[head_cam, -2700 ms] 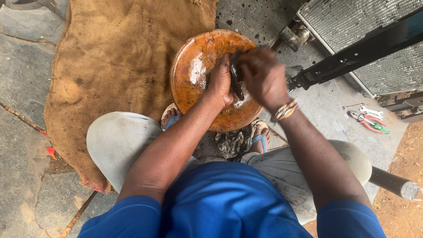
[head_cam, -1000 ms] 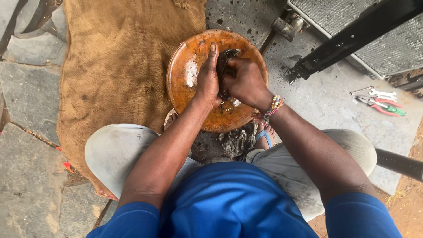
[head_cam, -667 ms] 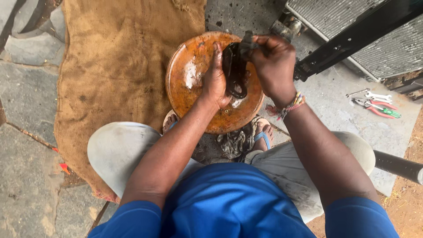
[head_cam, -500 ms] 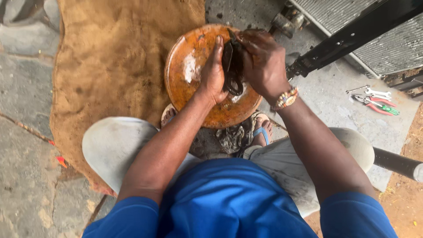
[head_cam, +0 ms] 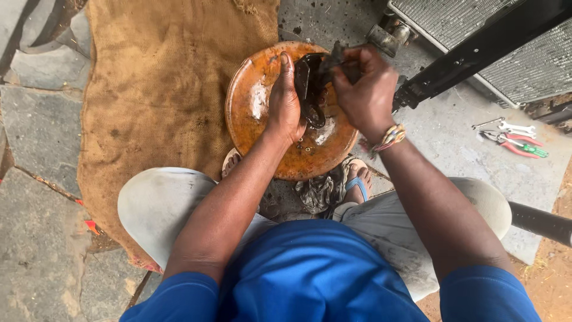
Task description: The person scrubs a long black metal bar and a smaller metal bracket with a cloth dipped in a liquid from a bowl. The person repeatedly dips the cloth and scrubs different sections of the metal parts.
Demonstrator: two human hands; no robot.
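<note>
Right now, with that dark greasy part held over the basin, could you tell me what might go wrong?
The dark part looks wet and oily, so it could slip from the left hand or right hand and splash the liquid in the orange basin. The basin sits close to the sandalled foot, so a dropped part or spill might land there.

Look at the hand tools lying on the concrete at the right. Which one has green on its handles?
The lower pair of pliers, nearest the sandy edge. Its handles end in green, while the pliers beside it are plain red and the spanners above are bare metal.
</note>
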